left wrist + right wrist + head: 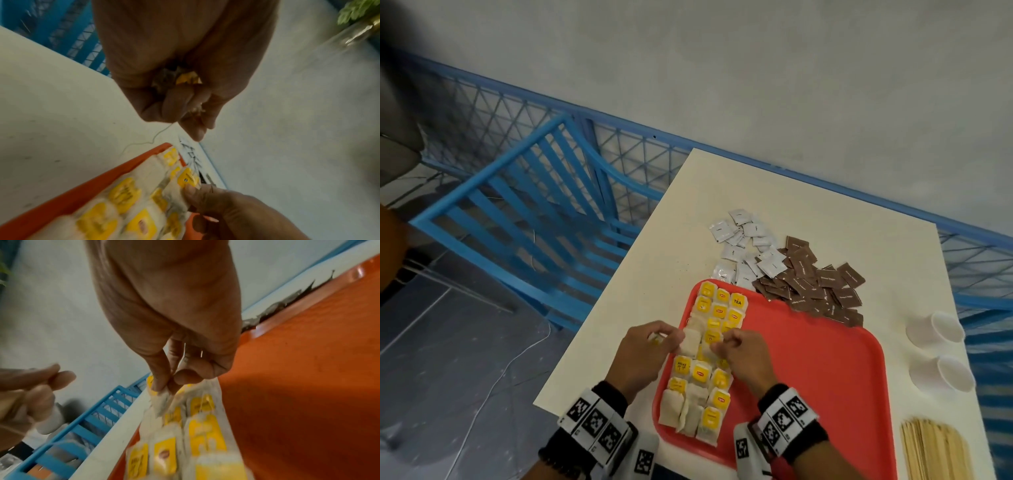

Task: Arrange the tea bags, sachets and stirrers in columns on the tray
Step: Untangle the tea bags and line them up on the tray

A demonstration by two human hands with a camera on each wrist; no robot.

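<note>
A red tray lies on the cream table, and tea bags with yellow tags fill columns along its left side. Over the tray's left rim my left hand is curled round a tea bag; the bag's yellow tag shows inside the fist and a thin string dangles from it. My right hand pinches the corner of a tea bag in the middle of the columns. White sachets and brown sachets are heaped beyond the tray. Wooden stirrers lie at the near right.
Two white paper cups lie on their sides right of the tray. A blue slatted chair stands left of the table and a blue mesh fence runs behind it. The tray's right half is bare.
</note>
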